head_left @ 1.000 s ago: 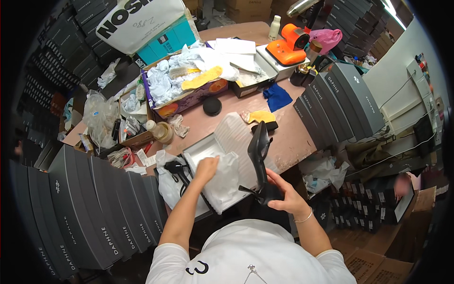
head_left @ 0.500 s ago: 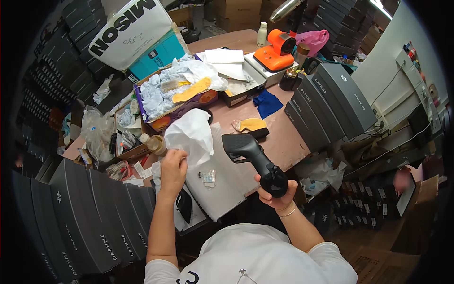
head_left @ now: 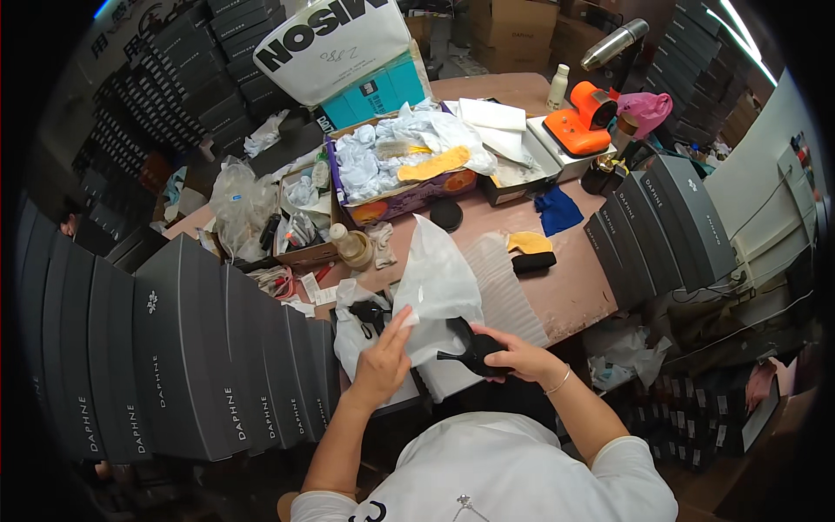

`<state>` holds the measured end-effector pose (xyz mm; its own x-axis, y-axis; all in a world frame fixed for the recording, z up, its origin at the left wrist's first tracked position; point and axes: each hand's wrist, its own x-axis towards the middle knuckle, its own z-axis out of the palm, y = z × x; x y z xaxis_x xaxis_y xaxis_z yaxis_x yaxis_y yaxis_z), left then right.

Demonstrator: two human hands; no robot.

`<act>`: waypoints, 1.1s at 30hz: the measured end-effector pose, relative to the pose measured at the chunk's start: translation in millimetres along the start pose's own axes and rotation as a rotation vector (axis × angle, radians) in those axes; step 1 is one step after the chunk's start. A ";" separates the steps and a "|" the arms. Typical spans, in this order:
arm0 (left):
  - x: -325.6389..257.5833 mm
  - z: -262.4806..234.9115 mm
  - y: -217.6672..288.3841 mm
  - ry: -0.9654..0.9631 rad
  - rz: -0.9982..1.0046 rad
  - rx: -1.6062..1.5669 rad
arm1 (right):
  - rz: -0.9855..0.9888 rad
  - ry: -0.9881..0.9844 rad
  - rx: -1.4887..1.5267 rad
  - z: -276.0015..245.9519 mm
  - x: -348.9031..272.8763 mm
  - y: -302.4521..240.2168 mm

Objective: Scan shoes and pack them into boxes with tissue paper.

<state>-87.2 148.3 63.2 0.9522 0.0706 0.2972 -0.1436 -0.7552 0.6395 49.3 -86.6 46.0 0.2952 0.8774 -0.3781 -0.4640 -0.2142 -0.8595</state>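
My right hand (head_left: pixel 515 358) grips a black heeled shoe (head_left: pixel 474 351) by its back part, low over the near edge of the table. Under and behind that shoe spreads a sheet of white tissue paper (head_left: pixel 441 277). My left hand (head_left: pixel 383 361) pinches the near left edge of the sheet between its fingertips. A second black shoe (head_left: pixel 370 315) lies just beyond my left hand, on white paper in an open box whose sides are mostly hidden.
Dark grey shoe boxes (head_left: pixel 187 348) stand in a row at left, with more boxes (head_left: pixel 665 222) at right. Farther back are a carton of crumpled paper (head_left: pixel 370 178), a glue bottle (head_left: pixel 350 246), an orange device (head_left: pixel 584 122), a blue cloth (head_left: pixel 558 210) and a yellow-and-black pad (head_left: pixel 531 252).
My right hand has brought the shoe down and left onto the tissue paper and turned it. The sheet now lies spread over the table, with my left hand at its near edge. The view has shifted.
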 end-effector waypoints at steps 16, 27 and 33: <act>-68.3 23.5 39.9 0.413 0.097 -0.031 | -0.127 0.150 1.059 66.1 56.1 8.2; -83.5 62.5 43.9 0.212 0.287 -0.351 | -0.505 0.281 -0.252 64.2 80.8 -30.8; -59.0 12.2 38.2 0.076 0.094 -0.411 | -0.707 0.337 -0.853 73.0 94.9 -3.3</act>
<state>-145.6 107.3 61.5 0.9092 0.0734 0.4098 -0.3394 -0.4394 0.8317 17.9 28.7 38.0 0.5313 0.7856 0.3171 0.5699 -0.0545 -0.8199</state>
